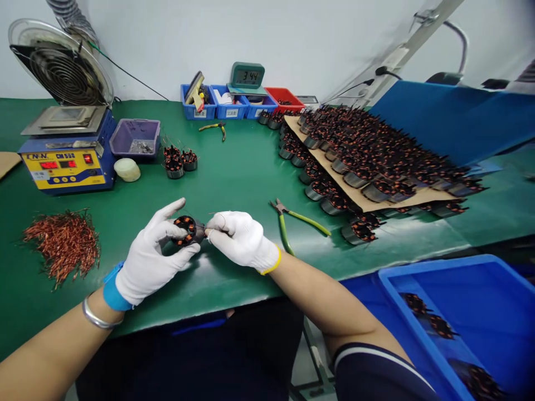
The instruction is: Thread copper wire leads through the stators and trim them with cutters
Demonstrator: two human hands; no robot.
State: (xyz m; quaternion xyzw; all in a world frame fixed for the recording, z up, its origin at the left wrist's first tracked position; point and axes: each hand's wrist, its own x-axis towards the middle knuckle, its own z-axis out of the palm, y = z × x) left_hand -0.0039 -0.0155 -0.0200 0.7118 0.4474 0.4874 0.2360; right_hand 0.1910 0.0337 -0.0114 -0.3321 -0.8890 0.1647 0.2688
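Observation:
Both hands wear white gloves. My left hand [156, 250] holds a round motor stator [186, 230] with copper coils and a dark metal ring, its thumb and fingers around it. At the stator's right side, my right hand [238, 236] is closed in a pinch on a thin wire [218, 214] that loops above its fingertips. Green-handled pliers [307, 221] lie on the bench just right of my right hand, jaws toward the upper left.
Cut copper wires [64, 245] form a pile at left, below a blue-yellow solder pot [69, 167]. Three stators [174, 162] stand near a purple bin [136, 136]. Many stators [355, 147] cover cardboard at right. A blue crate [493, 301] sits at lower right.

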